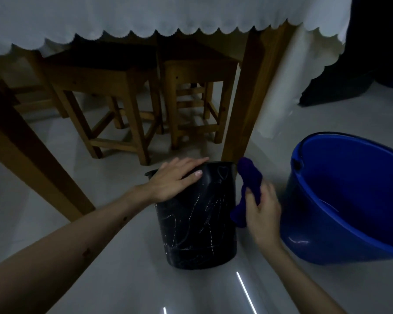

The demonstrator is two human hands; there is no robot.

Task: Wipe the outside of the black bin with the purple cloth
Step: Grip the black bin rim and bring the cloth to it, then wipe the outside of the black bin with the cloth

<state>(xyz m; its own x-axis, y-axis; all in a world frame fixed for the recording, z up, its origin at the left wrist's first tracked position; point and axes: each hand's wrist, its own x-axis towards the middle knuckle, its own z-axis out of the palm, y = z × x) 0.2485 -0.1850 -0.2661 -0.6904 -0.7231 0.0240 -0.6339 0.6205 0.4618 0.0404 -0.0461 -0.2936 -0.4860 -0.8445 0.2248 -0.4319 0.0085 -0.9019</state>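
While steadying bin (197, 223), fingers (253, 200) around cloth (250, 177).

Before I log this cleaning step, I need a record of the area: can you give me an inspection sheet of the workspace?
Surface: pale glossy floor, light streaks reflected.
Job's things: black bin upright, pale scratchy marks on its side; purple cloth at its right side.
Clutter: blue bucket right of the bin.
Grippers: left hand flat on the bin's rim; right hand gripping the cloth.
Cables: nothing seen.
Surroundings: wooden stools under a table with a white scalloped tablecloth.
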